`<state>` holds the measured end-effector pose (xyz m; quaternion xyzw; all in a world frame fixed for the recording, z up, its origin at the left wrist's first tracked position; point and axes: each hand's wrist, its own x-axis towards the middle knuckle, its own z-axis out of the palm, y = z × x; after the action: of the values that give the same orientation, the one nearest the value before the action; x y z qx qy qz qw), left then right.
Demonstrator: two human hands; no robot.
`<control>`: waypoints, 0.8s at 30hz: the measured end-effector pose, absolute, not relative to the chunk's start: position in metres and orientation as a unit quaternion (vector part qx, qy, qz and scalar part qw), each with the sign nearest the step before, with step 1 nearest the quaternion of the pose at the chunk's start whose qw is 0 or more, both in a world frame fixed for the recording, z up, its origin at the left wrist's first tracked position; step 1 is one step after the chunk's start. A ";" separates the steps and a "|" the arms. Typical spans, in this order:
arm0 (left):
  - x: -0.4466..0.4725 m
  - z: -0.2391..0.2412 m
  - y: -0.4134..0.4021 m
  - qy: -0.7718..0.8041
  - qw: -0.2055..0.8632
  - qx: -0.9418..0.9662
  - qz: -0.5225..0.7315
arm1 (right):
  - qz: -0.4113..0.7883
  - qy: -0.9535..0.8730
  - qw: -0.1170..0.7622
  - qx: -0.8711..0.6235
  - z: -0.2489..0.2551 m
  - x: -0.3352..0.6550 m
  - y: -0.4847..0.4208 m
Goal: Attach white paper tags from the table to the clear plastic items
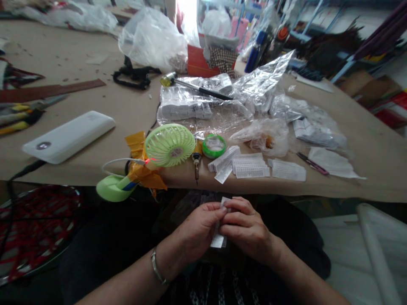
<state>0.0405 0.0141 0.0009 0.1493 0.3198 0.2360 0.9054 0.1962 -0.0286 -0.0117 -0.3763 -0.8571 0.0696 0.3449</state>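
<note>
Over my lap, just in front of the table edge, my left hand point(203, 226) and my right hand point(246, 224) meet around narrow printed paper slips point(218, 240). Thumb and fingers of the left pinch the slips from one side; the fingers of the right close on them from the other. How many slips there are is hidden by the fingers. Straight ahead on the table lie a fanned stack of printed slips point(251, 166), a smaller pile of slips point(288, 170) and a round green tub point(214, 146) with white stuff inside.
A green fan point(170, 146) with orange tape stands at the table edge, beside a pointed screwdriver-like tool point(196, 163). Left is a white power bank point(70, 136). Clear plastic bags point(222, 111) with paper bundles, a small hammer point(203, 90) and tweezers point(312, 163) lie beyond.
</note>
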 end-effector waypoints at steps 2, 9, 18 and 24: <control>0.041 0.000 0.014 0.338 0.899 0.147 0.237 | 0.064 -0.857 0.342 -0.380 -0.006 0.204 -0.029; 0.042 -0.001 0.014 0.402 0.872 0.192 0.202 | -0.182 -0.685 0.313 -0.633 -0.005 0.287 -0.017; 0.041 -0.007 0.011 0.397 0.871 0.213 0.193 | -0.245 -0.690 0.198 -0.651 -0.027 0.315 -0.020; 0.039 -0.008 0.013 0.400 0.869 0.217 0.197 | -0.222 -0.699 0.265 -0.626 -0.020 0.322 -0.015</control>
<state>0.0389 0.0127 -0.0084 0.2167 0.3996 0.1968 0.8687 0.3216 -0.0155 -0.0198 -0.6264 -0.6985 -0.2223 0.2650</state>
